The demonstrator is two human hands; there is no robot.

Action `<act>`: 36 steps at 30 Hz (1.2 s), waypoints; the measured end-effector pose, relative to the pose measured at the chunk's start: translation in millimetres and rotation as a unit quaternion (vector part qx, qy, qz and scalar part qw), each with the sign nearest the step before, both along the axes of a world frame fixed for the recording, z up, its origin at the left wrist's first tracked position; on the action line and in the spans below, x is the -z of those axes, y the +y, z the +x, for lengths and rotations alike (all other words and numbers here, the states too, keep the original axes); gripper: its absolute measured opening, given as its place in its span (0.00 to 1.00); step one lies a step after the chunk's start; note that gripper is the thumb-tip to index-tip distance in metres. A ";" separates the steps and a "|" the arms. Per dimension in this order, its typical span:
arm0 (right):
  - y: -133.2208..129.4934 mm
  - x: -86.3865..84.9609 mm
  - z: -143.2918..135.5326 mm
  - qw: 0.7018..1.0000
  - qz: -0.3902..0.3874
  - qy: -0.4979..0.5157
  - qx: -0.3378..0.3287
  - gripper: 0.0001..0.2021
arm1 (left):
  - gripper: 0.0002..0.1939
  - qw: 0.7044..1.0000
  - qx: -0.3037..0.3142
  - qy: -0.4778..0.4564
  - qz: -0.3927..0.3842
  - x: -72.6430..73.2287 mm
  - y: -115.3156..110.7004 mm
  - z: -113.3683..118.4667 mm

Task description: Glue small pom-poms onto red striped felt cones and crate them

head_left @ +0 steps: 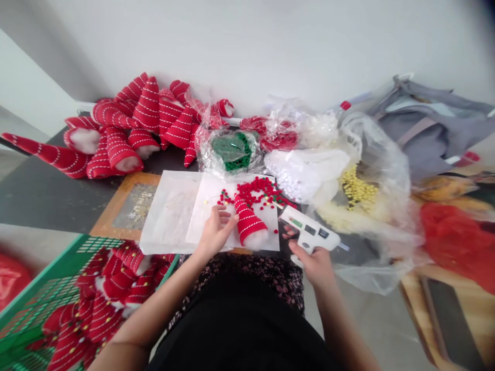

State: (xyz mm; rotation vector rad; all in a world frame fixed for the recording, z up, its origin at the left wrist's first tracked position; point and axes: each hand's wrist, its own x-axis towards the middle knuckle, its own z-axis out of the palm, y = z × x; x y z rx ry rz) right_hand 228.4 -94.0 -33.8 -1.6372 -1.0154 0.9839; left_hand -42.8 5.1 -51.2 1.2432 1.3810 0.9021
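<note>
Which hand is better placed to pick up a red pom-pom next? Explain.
Probably the left hand: it holds no tool and is near the red pom-poms, while the right hand grips the glue gun.

Bright, soft, diffuse light washes over the plain pale-grey wall (270,46), with only faint shadows. Small glints fleck the crinkled clear plastic bag of green beads (232,150). Edges stretch and smear; the grey fabric bundle (419,136) seems blurred. The upper-right corner darkens.
</note>
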 end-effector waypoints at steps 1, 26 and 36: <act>2.8 2.9 -6.5 1.000 0.006 0.013 -0.015 0.18 | 0.28 1.000 0.008 0.001 -0.019 2.6 10.6 4.5; -9.2 -20.5 -48.2 0.969 0.139 -0.162 -0.125 0.16 | 0.24 0.930 -0.046 -0.358 -0.068 -19.4 68.2 25.0; -8.7 -17.3 -50.5 0.970 0.152 -0.149 -0.119 0.17 | 0.25 0.926 -0.041 -0.371 -0.056 -19.2 67.6 26.2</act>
